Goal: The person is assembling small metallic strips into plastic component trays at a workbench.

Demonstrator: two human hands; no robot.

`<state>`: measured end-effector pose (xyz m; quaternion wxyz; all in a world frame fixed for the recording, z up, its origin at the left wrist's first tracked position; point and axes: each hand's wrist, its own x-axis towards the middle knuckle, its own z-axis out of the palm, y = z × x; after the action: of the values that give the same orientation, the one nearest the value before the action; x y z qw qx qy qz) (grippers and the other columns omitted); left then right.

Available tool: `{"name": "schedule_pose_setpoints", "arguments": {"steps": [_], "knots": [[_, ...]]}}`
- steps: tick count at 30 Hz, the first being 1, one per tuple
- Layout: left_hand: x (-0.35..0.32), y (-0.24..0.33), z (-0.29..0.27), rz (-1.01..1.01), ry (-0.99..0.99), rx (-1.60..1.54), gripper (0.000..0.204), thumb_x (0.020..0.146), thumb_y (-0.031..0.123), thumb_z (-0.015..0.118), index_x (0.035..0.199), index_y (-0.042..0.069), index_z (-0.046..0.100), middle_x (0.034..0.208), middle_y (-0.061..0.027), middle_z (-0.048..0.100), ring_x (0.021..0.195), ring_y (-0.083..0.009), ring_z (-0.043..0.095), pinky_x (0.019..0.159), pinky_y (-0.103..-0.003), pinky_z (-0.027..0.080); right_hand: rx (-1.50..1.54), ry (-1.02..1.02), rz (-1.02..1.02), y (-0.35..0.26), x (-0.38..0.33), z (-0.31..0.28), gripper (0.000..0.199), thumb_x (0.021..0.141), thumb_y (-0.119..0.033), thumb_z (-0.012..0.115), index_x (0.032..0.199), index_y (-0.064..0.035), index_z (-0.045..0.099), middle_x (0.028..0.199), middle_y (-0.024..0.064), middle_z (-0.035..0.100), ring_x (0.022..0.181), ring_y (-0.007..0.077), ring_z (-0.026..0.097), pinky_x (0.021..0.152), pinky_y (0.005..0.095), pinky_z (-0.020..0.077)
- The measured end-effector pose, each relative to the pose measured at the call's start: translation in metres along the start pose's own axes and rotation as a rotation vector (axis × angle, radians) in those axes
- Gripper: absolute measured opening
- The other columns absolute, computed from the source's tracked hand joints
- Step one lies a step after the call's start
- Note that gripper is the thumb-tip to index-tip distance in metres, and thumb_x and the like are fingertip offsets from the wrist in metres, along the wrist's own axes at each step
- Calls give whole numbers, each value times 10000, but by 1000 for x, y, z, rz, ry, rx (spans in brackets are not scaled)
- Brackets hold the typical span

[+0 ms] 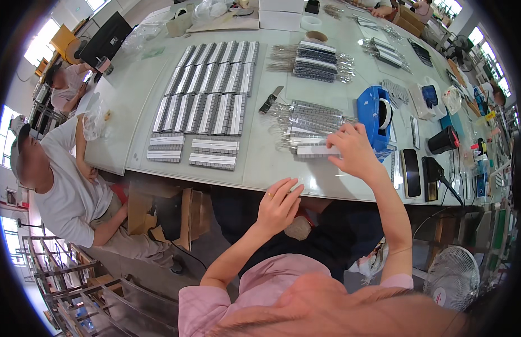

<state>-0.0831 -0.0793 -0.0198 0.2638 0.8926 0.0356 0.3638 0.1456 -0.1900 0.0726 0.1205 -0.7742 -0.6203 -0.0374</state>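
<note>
My right hand (355, 153) is closed, thumb and fingers pinching the right end of a flat strip (314, 150) with a white face and grey segmented edges. Just beyond it lies a pile of grey strips (315, 119) with thin wire leads sticking out at the sides. My left hand (278, 209) hovers at the table's near edge, its slightly bent fingers apart and nothing visible in them. A blue tape dispenser (368, 108) carrying a white roll stands right beside the pile. Left of the pile is a small tool with a black part and a metal blade (270, 101).
Several rows of grey-and-white blocks (207, 84) fill the table's middle left. Another wired bundle (316, 60) lies farther back. A phone (411, 173), a black cup (443, 140) and a fan (454, 275) are to the right. A seated person (69, 168) is at the left.
</note>
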Motion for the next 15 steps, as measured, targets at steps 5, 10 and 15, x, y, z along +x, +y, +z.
{"name": "schedule_pose_setpoints", "arguments": {"steps": [5, 10, 15], "knots": [[-12, 20, -4, -8, -7, -9, 357, 718, 21, 714, 1073, 39, 677, 1134, -103, 614, 1018, -286, 596, 865, -379, 506, 99, 43, 86, -27, -51, 16, 289, 671, -178, 774, 880, -140, 579, 881, 17, 631, 947, 240, 531, 863, 410, 350], [-11, 40, 14, -28, -120, 11, 387, 759, 103, 703, 1131, 20, 640, 1141, -104, 593, 1063, -288, 563, 905, -392, 476, 189, 97, 198, -47, -68, 52, 302, 685, -183, 774, 937, -143, 612, 1006, -2, 647, 994, 251, 536, 882, 416, 336], [-1, 48, 25, -51, -213, 88, 439, 782, 178, 691, 1182, 16, 607, 1214, -126, 543, 1134, -309, 506, 963, -422, 428, 3, 321, 273, -54, -77, 29, 291, 723, -182, 753, 989, -169, 637, 1132, -17, 622, 1090, 237, 518, 944, 450, 286]]}}
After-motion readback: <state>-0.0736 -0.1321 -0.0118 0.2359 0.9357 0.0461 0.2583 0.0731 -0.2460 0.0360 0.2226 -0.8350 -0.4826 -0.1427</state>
